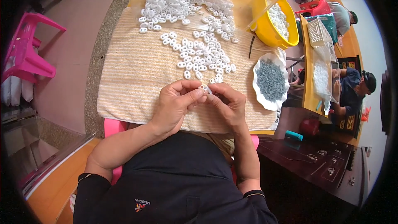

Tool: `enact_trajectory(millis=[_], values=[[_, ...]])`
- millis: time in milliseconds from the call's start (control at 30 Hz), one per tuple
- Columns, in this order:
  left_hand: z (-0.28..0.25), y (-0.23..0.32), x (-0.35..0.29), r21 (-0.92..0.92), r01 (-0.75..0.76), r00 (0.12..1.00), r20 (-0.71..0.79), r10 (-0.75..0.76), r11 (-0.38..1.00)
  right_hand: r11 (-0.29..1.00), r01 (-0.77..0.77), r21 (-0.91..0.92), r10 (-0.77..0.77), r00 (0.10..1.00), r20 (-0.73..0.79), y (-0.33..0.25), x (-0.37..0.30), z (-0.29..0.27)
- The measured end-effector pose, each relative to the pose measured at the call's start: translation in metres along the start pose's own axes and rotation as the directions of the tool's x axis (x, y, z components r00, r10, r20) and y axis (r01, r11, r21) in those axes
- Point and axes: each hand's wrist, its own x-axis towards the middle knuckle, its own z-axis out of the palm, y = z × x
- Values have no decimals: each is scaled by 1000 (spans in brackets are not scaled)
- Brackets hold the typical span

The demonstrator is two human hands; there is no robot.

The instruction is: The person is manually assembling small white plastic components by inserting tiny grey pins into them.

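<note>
My left hand [176, 105] and my right hand [227, 104] meet at the near part of the towel, fingertips almost touching. Between their thumbs and fingers is a small white plastic piece [204, 87], partly covered by the fingertips. Both hands are closed in a pinch on it. Just beyond lie loose white oval pieces [199, 54] with two holes each, and farther back a heap of similar pieces [178, 0]. To the right of my right hand, a white scalloped dish [261, 101] holds many tiny grey parts [270, 79].
A striped beige towel [128, 70] covers the table. A yellow tub [295, 37] of white pieces stands at the back right, near a thin black stick [251, 47]. Another person [352, 89] sits at a table on the right. A pink stool [35, 64] stands left.
</note>
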Motion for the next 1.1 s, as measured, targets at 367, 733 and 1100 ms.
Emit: enact_trajectory(millis=[367, 733, 1100], values=[[0, 4, 3, -17, 43, 999, -14, -43, 999, 999, -42, 31, 42, 999, 3, 13, 0, -7], [-3, 1, 8, 39, 9, 1000, -28, -8, 999, 966, -179, 189, 161, 981, 103, 3, 8, -12], [-4, 4, 9, 62, 32, 999, -32, -30, 998, 932, -280, 229, 251, 956, 150, -1, 13, -11]])
